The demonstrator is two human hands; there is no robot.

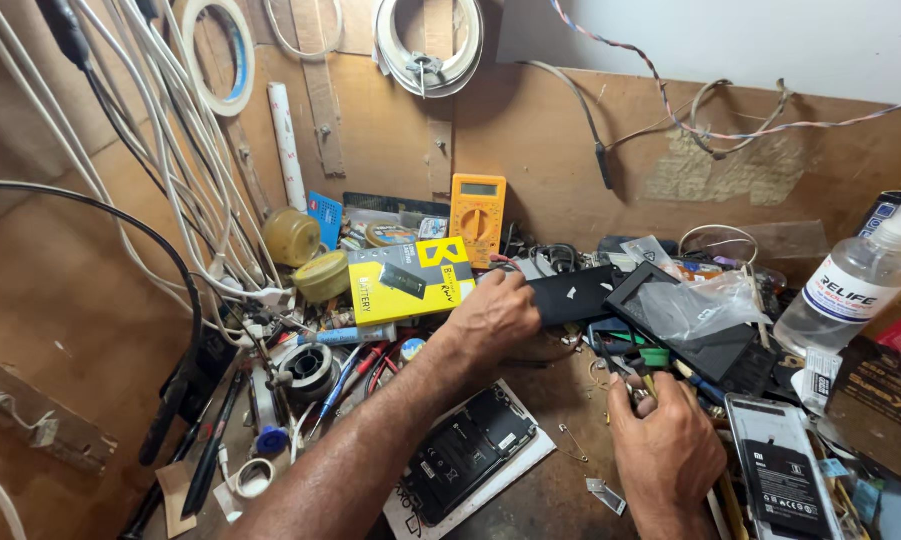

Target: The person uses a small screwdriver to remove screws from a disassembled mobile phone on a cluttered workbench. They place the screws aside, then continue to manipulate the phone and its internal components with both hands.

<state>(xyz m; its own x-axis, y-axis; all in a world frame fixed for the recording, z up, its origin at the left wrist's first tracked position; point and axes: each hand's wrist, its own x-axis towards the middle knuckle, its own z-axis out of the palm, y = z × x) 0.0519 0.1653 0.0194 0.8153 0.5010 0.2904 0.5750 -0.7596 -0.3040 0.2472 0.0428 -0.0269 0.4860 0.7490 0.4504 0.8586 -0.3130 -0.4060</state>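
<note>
My left hand (494,316) reaches to the middle of the bench and grips the left end of a flat black cover (576,294) that lies across the clutter. My right hand (668,448) rests near the front edge with its fingers closed around a thin hand tool (639,386). The tool's tip points up toward green-handled tools (655,355). Below my left forearm, an opened phone (468,455) lies on a white sheet, its black insides facing up. A yellow box (411,280) sits just left of my left hand.
An orange multimeter (478,214) leans on the back board. A clear spray bottle (855,286) stands at right, a phone with its battery showing (782,470) below it. A black tray (709,345) holds a plastic bag (701,305). Cables (171,150), a solder reel (310,366) and screwdrivers crowd the left.
</note>
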